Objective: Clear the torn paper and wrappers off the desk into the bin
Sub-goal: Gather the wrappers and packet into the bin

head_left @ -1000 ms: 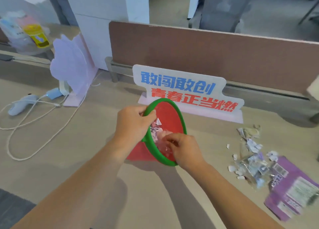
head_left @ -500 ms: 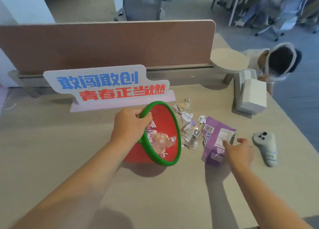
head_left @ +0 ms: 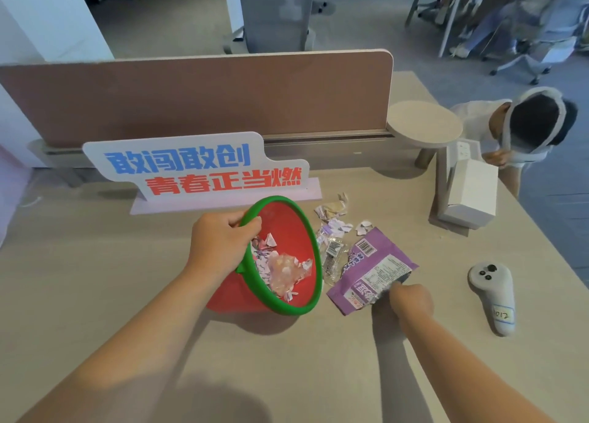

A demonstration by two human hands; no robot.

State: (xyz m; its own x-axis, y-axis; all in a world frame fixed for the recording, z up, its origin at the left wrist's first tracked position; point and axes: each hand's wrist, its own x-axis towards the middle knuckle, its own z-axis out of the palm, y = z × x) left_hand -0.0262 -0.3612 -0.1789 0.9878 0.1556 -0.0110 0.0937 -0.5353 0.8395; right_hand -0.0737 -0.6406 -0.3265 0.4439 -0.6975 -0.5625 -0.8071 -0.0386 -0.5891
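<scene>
My left hand (head_left: 220,247) grips the tilted red bin's green rim (head_left: 314,256); my right hand (head_left: 411,300) pinches one purple foil wrapper (head_left: 371,271) by its near edge, bare desk (head_left: 318,359) nearer me.

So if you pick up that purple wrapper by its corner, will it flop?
Probably. The purple wrapper looks like thin, creased film, torn open where the right hand pinches it, so it should droop and crinkle. It lies flat and seems empty, so likely very light. Its glossy surface might slip in a loose pinch.
</scene>
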